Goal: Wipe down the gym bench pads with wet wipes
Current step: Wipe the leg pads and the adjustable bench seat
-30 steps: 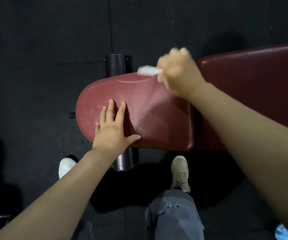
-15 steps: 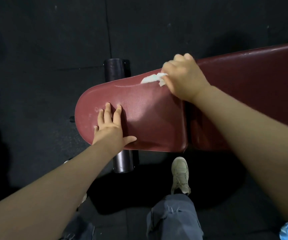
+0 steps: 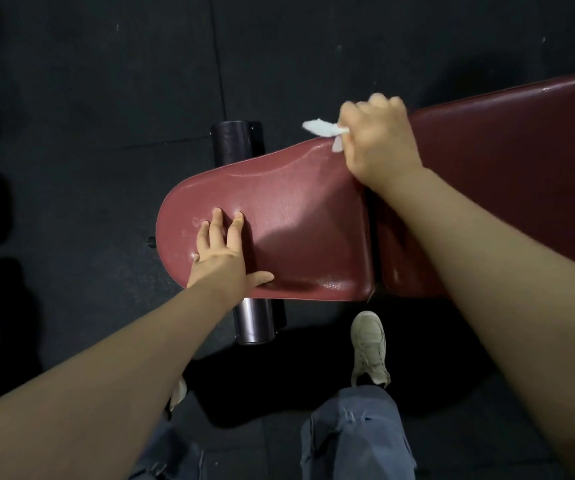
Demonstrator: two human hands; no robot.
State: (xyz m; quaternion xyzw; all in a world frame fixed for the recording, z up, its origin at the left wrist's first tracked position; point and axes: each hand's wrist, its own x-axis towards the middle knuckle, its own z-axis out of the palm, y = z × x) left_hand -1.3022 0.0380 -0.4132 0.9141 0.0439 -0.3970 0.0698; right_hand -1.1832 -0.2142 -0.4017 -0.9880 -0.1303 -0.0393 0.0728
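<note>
While the crumpled white wet wipe (image 3: pixel 324 129) is pinched in the right hand (image 3: pixel 376 140) at the dark-red vinyl seat pad (image 3: pixel 296 216)'s far edge, overlapping strokes should be made; the left hand (image 3: pixel 222 256) is pressed flat, fingers straight.

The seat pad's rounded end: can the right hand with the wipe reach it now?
Probably yes. The right hand grips the wipe at the seat pad far edge; bare pad lies between. Only the left hand, flat near that end, covers part.
</note>
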